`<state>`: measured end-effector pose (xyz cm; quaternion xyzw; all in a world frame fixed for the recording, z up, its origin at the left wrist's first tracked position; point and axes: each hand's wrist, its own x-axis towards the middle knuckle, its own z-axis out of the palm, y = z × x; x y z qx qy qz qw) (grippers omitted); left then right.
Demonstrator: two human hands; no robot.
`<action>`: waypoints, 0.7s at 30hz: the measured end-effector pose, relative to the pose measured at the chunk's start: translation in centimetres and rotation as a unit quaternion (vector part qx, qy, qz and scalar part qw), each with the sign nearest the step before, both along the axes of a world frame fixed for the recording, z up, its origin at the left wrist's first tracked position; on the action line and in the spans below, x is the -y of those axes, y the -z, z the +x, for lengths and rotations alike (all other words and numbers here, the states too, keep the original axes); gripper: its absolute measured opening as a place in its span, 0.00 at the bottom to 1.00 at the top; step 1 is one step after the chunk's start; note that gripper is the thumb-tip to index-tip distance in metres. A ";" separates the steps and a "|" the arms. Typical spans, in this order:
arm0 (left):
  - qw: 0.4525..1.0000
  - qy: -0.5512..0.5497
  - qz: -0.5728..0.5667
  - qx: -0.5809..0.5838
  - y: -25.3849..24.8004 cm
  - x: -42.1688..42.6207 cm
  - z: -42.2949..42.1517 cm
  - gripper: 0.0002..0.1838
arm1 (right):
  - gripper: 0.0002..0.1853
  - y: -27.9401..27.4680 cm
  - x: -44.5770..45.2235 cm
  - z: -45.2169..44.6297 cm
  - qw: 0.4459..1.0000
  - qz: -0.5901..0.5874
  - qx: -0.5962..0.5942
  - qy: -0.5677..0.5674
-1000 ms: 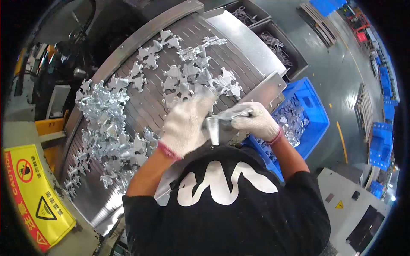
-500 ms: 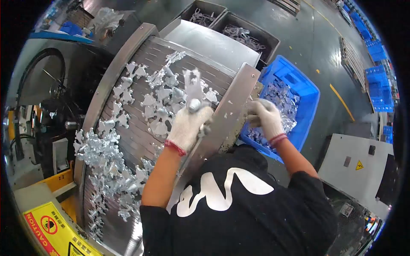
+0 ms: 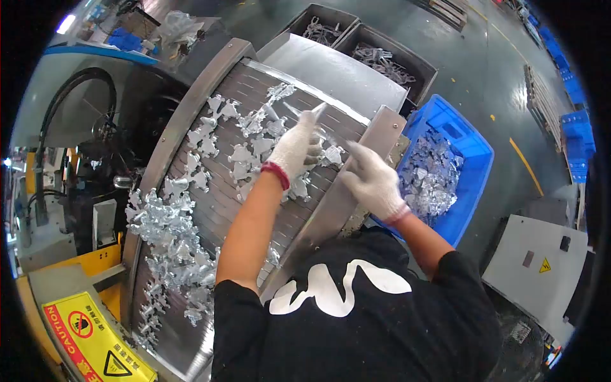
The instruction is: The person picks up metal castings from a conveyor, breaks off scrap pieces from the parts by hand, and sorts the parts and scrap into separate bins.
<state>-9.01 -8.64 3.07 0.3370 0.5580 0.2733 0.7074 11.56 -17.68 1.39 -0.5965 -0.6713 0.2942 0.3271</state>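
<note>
On the yellow and red warning label point(image 3: 95, 344) at the lower left I could read the word CAUTION; it had also Chinese characters, one round red prohibition sign point(image 3: 81, 324) and one triangle sign point(image 3: 117, 366). A small yellow triangle label with a lightning mark point(image 3: 545, 265) was on the grey metal cabinet point(image 3: 520, 249) at the right. The black cloth shirt point(image 3: 293, 344) bore one white wavy print point(image 3: 344, 296). I counted one blue plastic crate point(image 3: 477, 191), which held silver scraps point(image 3: 429, 191), and two dark rectangular bins point(image 3: 428, 77) with metal parts. The thin silver metal pieces point(image 3: 172, 232) were too many and too overlapped to count; they lay on the dark slatted conveyor belt point(image 3: 223, 191). My white-gloved left hand point(image 3: 294, 148) was over the belt, among these pieces; because of blur I could not tell whether its grip was clamped on one. My white-gloved right hand point(image 3: 375, 184) was near the crate, by the steel side rail point(image 3: 318, 219), thumb and fingers apart.
</note>
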 end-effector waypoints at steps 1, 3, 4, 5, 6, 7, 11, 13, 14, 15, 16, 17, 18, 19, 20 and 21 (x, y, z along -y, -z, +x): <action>0.999 0.031 -0.008 -0.013 -0.3 -0.4 0.3 0.34 | 0.37 -0.2 -1.3 -1.9 0.999 -0.017 0.028 -0.010; 0.998 0.020 0.033 -0.057 3.0 -0.5 -0.2 0.35 | 0.36 1.7 -3.7 -4.4 0.999 0.017 0.039 -0.005; 0.998 0.016 0.033 -0.054 3.7 -0.5 -0.8 0.35 | 0.35 1.5 -4.7 -4.4 0.997 -0.049 0.064 -0.020; 0.963 0.058 0.198 -0.171 4.0 -0.2 -1.5 0.36 | 0.35 3.8 -5.7 -4.7 0.997 -0.030 0.064 0.023; 0.892 0.157 0.206 -0.370 1.4 0.1 -1.8 0.35 | 0.35 5.0 -6.7 -4.6 0.997 -0.050 0.029 0.046; 0.826 0.229 0.213 -0.469 1.7 0.4 -2.3 0.34 | 0.34 5.8 -7.7 -4.3 0.994 -0.037 0.074 0.067; 0.716 0.247 0.429 -0.493 3.6 5.1 -4.3 0.37 | 0.33 5.3 -10.4 -4.0 0.996 0.051 0.050 0.054; 0.697 0.232 0.436 -0.519 4.0 6.5 -4.6 0.41 | 0.35 1.3 -12.5 -5.3 0.999 0.006 0.052 -0.013; 0.693 0.225 0.430 -0.533 4.7 6.8 -4.8 0.42 | 0.36 0.7 -13.8 -6.7 0.995 0.037 0.076 -0.047; 0.693 0.275 0.352 -0.565 3.6 6.6 -4.3 0.48 | 0.37 0.3 -15.0 -8.1 0.989 0.068 0.099 -0.082; 0.699 0.280 0.333 -0.568 3.8 6.5 -4.3 0.51 | 0.36 0.7 -15.8 -9.4 0.979 0.124 0.119 -0.111; 0.704 0.285 0.312 -0.571 4.0 6.5 -4.3 0.55 | 0.35 1.2 -16.9 -10.7 0.969 0.107 0.153 -0.162; 0.696 0.316 0.272 -0.584 3.3 6.0 -4.2 0.57 | 0.34 1.9 -18.1 -11.7 0.955 0.089 0.187 -0.213; 0.699 0.313 0.240 -0.596 2.8 5.6 -4.0 0.58 | 0.32 2.9 -19.0 -12.6 0.953 0.057 0.199 -0.221; 0.704 0.311 0.205 -0.605 2.0 5.3 -3.7 0.58 | 0.31 3.4 -19.8 -13.3 0.943 0.070 0.233 -0.228; 0.721 0.294 0.220 -0.588 0.1 4.8 -3.2 0.54 | 0.29 2.6 -20.2 -13.6 0.933 0.046 0.260 -0.243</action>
